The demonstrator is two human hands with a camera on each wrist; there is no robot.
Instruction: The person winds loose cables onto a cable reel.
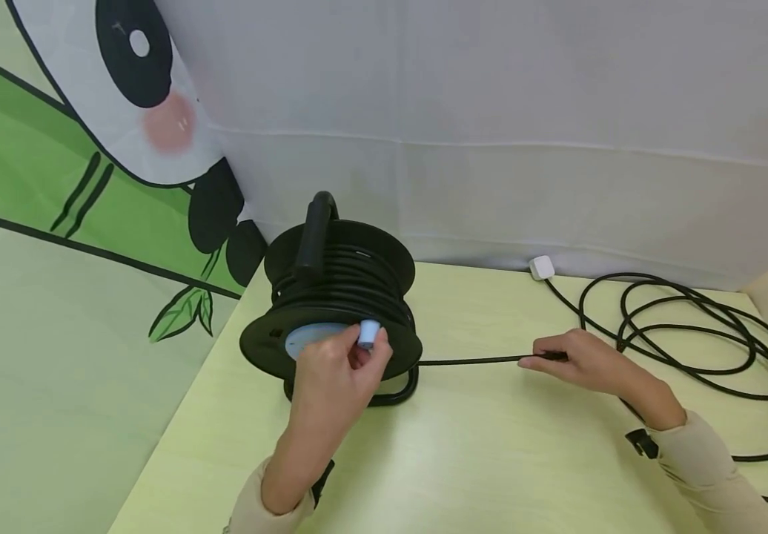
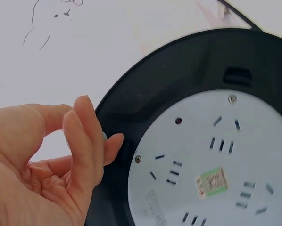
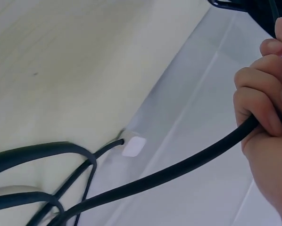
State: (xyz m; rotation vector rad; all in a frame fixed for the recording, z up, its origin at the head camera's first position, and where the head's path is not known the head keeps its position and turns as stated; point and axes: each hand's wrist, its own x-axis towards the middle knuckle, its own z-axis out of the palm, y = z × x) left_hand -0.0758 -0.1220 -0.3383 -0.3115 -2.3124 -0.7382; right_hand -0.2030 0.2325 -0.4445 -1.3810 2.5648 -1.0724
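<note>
A black cable reel (image 1: pixel 330 297) stands on the table, with several turns of black cable wound on its drum. On its front face is a pale blue socket disc (image 2: pixel 207 155). My left hand (image 1: pixel 333 371) pinches the light blue crank knob (image 1: pixel 368 334) near the rim of the reel; in the left wrist view the fingers mostly hide that knob. To the right, my right hand (image 1: pixel 584 360) grips the black cable (image 1: pixel 471 362), which runs taut from the reel to the fingers. In the right wrist view the cable (image 3: pixel 178 167) leaves the curled fingers towards the loose coils.
Loose loops of cable (image 1: pixel 697 326) lie on the right of the table (image 1: pixel 477 460). A white plug (image 1: pixel 542 268) at the cable's end lies by the back edge. White cloth (image 1: pixel 491 111) hangs behind, and a printed cartoon sheet (image 1: pixel 90 297) lies to the left.
</note>
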